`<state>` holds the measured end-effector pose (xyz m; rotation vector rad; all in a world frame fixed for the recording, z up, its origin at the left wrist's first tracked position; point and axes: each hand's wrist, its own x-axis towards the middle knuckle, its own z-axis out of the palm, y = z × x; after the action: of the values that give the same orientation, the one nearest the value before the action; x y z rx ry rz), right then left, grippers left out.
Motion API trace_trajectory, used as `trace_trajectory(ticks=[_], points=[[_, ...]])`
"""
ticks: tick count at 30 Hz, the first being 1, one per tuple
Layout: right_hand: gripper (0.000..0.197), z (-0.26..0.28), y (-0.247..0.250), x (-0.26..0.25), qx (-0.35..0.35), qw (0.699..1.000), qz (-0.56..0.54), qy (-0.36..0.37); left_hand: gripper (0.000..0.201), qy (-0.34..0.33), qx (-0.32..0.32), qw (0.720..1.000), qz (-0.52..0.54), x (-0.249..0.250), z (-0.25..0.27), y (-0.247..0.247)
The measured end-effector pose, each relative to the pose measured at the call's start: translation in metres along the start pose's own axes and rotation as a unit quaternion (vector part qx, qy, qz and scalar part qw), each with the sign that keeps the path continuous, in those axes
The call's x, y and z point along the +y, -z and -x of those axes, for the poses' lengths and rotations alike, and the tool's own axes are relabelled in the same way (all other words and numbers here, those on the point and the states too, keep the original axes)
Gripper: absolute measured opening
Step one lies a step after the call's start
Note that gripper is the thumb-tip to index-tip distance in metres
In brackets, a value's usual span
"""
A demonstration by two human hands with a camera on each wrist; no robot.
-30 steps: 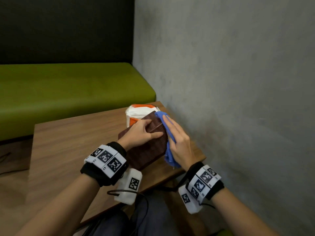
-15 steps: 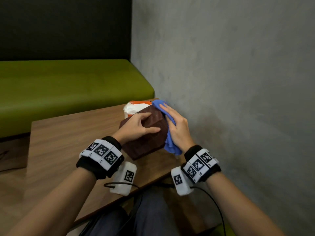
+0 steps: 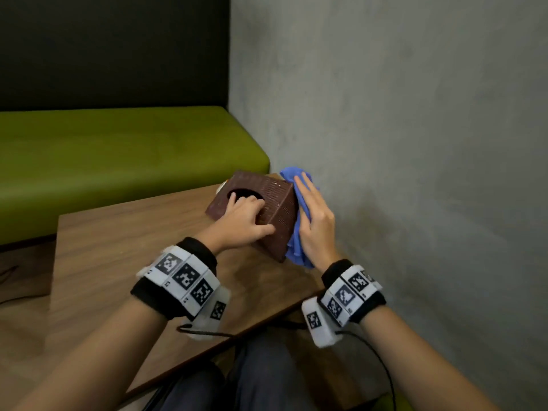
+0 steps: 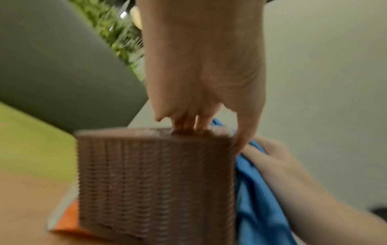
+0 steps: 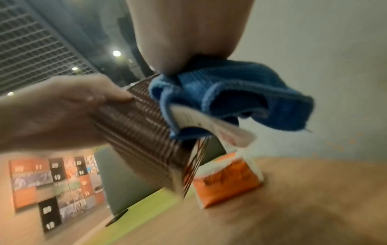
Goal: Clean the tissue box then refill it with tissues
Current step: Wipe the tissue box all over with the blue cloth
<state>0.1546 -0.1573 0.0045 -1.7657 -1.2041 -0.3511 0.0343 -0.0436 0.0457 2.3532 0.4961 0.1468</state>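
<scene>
A brown woven tissue box (image 3: 275, 203) (image 4: 155, 182) (image 5: 142, 129) is tilted above the wooden table (image 3: 124, 262), its round top opening facing me. My left hand (image 3: 243, 218) (image 4: 201, 92) grips it, fingers curled into the opening, thumb on the near side. My right hand (image 3: 314, 221) presses a blue cloth (image 3: 296, 179) (image 4: 257, 190) (image 5: 230, 92) flat against the box's right side with straight fingers. An orange and white tissue pack (image 5: 228, 179) (image 4: 69, 220) lies on the table behind the box, almost hidden in the head view.
A grey wall (image 3: 400, 143) stands close on the right, just beyond the cloth. A green bench seat (image 3: 118, 152) runs behind the table. The table's near edge (image 3: 237, 336) is just past my wrists, with cables hanging below.
The box has turned so its round opening faces up, and my left fingers have moved into that opening. The right hand and cloth have slid farther along the box's right side.
</scene>
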Motion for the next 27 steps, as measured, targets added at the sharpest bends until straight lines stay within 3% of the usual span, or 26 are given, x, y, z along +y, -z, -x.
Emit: trace_trajectory(ticks=[2,4,8,11,15,17,20,24,27], points=[[0.043,0.024,-0.006,-0.006,0.035,0.999,0.015,0.018,0.051,0.020,0.025,0.999,0.010,0.000,-0.003,0.005],[0.042,0.043,-0.009,-0.010,0.060,0.996,0.041,0.059,0.030,0.005,0.107,0.994,0.036,0.005,-0.004,0.002],[0.043,0.022,0.000,-0.012,0.014,0.987,0.092,0.129,0.039,-0.017,0.142,0.988,0.056,0.006,-0.003,-0.020],[0.043,-0.005,0.010,-0.015,-0.041,0.996,0.052,0.061,0.030,-0.054,0.112,0.990,0.070,0.002,-0.001,-0.021],[0.036,-0.011,0.012,-0.020,-0.007,0.996,-0.050,-0.070,0.039,-0.057,0.148,0.985,0.065,0.001,-0.005,-0.013],[0.041,0.001,0.006,-0.027,0.019,0.999,-0.016,-0.033,0.042,-0.034,0.175,0.982,0.068,0.001,-0.006,-0.010],[0.045,0.018,0.003,-0.024,-0.001,0.998,0.046,0.049,0.043,-0.021,0.180,0.981,0.069,-0.002,-0.005,-0.011],[0.041,-0.009,0.019,-0.002,-0.069,0.982,-0.130,-0.117,0.053,-0.075,0.140,0.987,0.022,-0.009,0.005,-0.019],[0.040,-0.011,0.024,-0.004,-0.082,0.978,-0.144,-0.128,0.054,-0.092,0.125,0.987,0.041,-0.009,0.003,-0.016]])
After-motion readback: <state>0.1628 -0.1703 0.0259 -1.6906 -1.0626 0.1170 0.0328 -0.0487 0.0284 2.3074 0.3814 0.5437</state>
